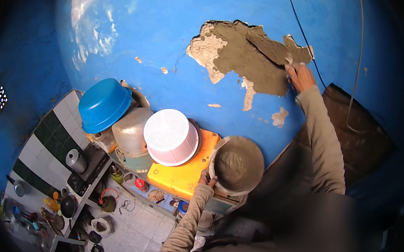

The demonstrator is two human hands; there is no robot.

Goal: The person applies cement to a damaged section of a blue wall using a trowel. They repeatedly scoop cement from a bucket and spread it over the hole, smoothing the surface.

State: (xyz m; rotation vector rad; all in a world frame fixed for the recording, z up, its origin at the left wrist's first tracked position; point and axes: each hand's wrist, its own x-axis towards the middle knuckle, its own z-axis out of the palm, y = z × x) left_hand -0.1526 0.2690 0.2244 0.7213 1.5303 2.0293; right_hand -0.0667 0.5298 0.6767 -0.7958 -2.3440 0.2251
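Note:
My right hand [300, 76] is closed at the right side of a patch of wet grey-brown mortar [244, 58] on the blue wall. It grips a trowel [269, 48], whose mortar-smeared blade lies against the patch and blends into it. Fingers hide the handle. Pale bare plaster shows along the patch's left and lower edges. Lower down, my left hand [207, 180] has its fingers closed on the left rim of a round, mortar-crusted bucket [258, 169]. Grey mortar lies inside, and the bucket is beside a yellow-orange surface.
A white-pink strainer [170, 138] stands on the yellow-orange lid [175, 178]. Left of it are a metal pot [131, 128] and a blue basin [104, 105]. Cables [359, 66] hang down the wall at right, near a dark brown panel [352, 127]. Kitchenware crowds the lower left.

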